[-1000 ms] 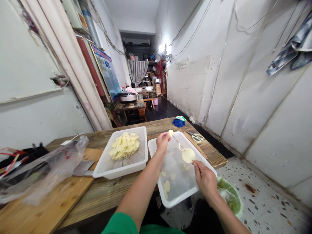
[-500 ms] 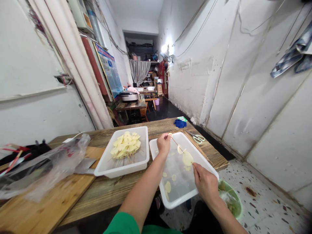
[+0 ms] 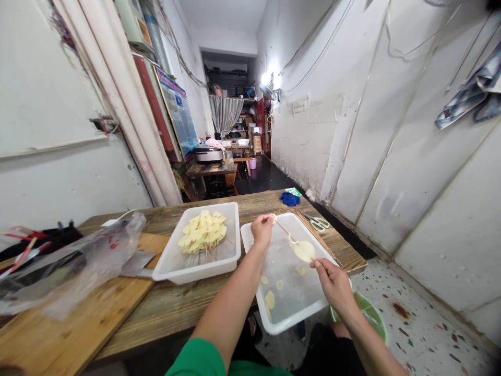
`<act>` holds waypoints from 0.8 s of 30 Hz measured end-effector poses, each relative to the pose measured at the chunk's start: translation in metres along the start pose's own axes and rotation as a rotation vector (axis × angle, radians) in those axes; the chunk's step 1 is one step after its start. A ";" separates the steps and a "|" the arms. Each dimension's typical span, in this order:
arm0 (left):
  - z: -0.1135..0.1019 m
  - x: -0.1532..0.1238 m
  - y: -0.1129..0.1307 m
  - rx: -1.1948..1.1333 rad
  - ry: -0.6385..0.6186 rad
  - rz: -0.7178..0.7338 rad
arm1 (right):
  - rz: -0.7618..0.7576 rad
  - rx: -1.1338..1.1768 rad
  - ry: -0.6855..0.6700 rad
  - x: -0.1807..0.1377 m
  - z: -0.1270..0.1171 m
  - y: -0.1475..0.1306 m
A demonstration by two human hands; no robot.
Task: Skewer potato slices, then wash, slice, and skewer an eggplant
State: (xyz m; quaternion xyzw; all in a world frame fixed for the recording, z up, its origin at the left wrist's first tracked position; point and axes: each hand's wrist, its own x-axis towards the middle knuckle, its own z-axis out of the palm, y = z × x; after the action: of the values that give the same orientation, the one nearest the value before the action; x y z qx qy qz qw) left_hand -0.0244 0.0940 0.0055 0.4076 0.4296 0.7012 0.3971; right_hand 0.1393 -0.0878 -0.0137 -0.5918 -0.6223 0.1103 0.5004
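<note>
The head view shows the person's left hand (image 3: 262, 230) pinching a small slice (image 3: 274, 217) at the far end of a thin skewer (image 3: 282, 228), while the right hand (image 3: 333, 282) grips the near end of that skewer between thumb and fingers. Threaded along it between the hands are a curled slice (image 3: 291, 239) and, nearer the right hand, a large pale slice (image 3: 304, 251). The skewer is held slantwise above the right tray (image 3: 281, 327), a white tub with a few loose slices (image 3: 270, 300) scattered on its bottom. Just left of it, the left tray (image 3: 237, 224) holds a heap of yellowish slices (image 3: 203, 230) on skewers, their bare ends spread toward the near side. Both trays rest on a wooden table (image 3: 176, 305), the right one jutting past its near edge. Beyond the right tray lie a bundle of thin sticks (image 3: 318, 235), scissors (image 3: 320, 224) and a blue cloth (image 3: 289, 199). On the left, a clear plastic bag (image 3: 97, 256) sprawls over a cutting board (image 3: 113, 313). The left forearm hides part of the right tray's left side, and the right forearm partly covers a green bin (image 3: 378, 321) on the floor.
</note>
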 end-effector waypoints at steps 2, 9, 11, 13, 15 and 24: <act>0.001 0.001 0.000 -0.084 0.008 -0.093 | -0.010 -0.009 -0.002 0.000 0.001 0.002; -0.002 0.003 0.002 -0.049 0.072 -0.121 | -0.112 -0.240 0.084 -0.014 0.015 0.007; -0.006 0.006 0.001 0.025 0.127 -0.072 | -0.110 -0.266 0.078 -0.017 0.013 0.005; -0.009 0.009 0.000 0.108 0.203 -0.016 | -0.079 -0.230 0.083 -0.017 0.009 0.002; -0.010 0.010 -0.003 0.192 0.207 -0.017 | -0.025 -0.152 0.138 -0.016 0.006 -0.001; -0.016 -0.020 -0.017 0.630 -0.935 -0.319 | 0.127 0.073 0.357 -0.014 0.002 -0.007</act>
State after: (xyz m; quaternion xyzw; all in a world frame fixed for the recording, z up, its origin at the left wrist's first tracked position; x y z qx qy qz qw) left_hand -0.0288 0.0770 -0.0200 0.7024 0.4525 0.2169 0.5047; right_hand 0.1312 -0.1008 -0.0164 -0.6214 -0.4807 0.0574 0.6160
